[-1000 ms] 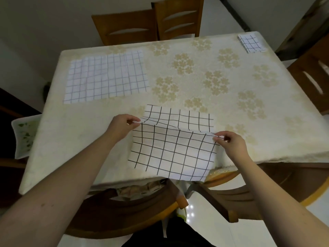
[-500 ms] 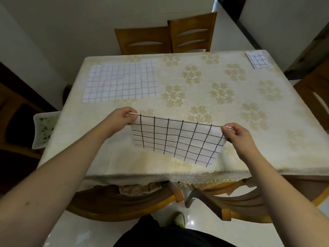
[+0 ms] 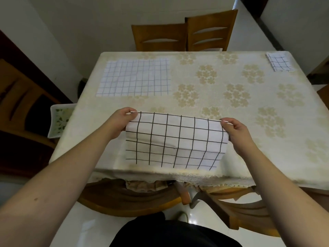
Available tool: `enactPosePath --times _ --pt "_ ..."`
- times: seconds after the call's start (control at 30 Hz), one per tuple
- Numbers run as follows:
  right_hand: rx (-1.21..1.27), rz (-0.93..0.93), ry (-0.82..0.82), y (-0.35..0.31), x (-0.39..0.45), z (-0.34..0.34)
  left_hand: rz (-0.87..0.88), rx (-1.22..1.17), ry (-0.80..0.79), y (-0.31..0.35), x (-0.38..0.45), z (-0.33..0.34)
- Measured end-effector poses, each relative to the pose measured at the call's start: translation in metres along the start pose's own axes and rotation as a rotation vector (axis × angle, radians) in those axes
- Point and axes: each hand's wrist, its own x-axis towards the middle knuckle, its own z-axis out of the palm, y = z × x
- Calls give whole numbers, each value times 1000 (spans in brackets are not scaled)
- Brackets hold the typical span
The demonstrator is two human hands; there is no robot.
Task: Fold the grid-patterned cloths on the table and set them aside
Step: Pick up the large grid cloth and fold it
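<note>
Thin, limp, light bold-grid cloth (image 3: 175,139) at 6 o'clock on the table (image 3: 222,104), pinched by its top corners in left hand (image 3: 119,124) and right hand (image 3: 234,128), fingers curled tight; likely sagging unless taken at corners.

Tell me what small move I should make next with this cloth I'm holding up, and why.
Probably lower the bold-grid cloth flat onto the table near its front edge. Your left hand and right hand each pinch an upper corner, and it hangs as a doubled rectangle, so it looks ready for another fold. The folded cloth at the far right corner is much smaller.
</note>
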Motion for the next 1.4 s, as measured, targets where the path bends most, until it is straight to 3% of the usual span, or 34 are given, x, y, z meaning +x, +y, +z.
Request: enactPosePath --times 0.3,0.5,0.7,0.83,1.03,1.2,1.4 --pt "141 208 70 41 50 40 -135 135 257 -69 68 15" --pt "-73 230 26 60 61 75 -298 116 443 -105 85 16" --pt "-398 161 -136 88 48 115 -430 16 706 -123 80 21" --pt "-571 74 -137 96 41 135 -503 -77 789 -135 64 28" --pt "-544 102 -40 98 17 147 -576 -40 705 -144 41 30" --pt "-558 149 -6 101 1 144 -509 39 643 -148 18 30" --pt "-480 266 79 105 -12 142 -346 318 599 -148 9 10"
